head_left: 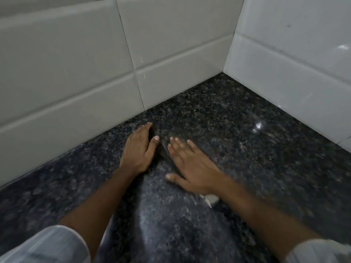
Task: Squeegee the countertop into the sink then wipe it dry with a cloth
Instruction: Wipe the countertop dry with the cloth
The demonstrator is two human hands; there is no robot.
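The dark speckled granite countertop (237, 130) fills the lower view and runs into a tiled corner. My right hand (191, 164) lies flat with fingers spread, pressing down on a dark grey cloth (164, 149) that blends with the stone. A small white piece (211, 199), maybe the cloth's tag, shows under my right wrist. My left hand (137, 149) rests flat on the counter just left of the cloth, near the back wall, its thumb touching the cloth's edge. A paler, smeared patch (171, 215) spreads across the counter between my forearms. No sink or squeegee is in view.
Pale grey wall tiles (66, 73) run along the back left of the counter. White tiles (284, 63) close it off on the right, and the two walls meet in a corner (224, 72). Light sleeves show at both lower corners.
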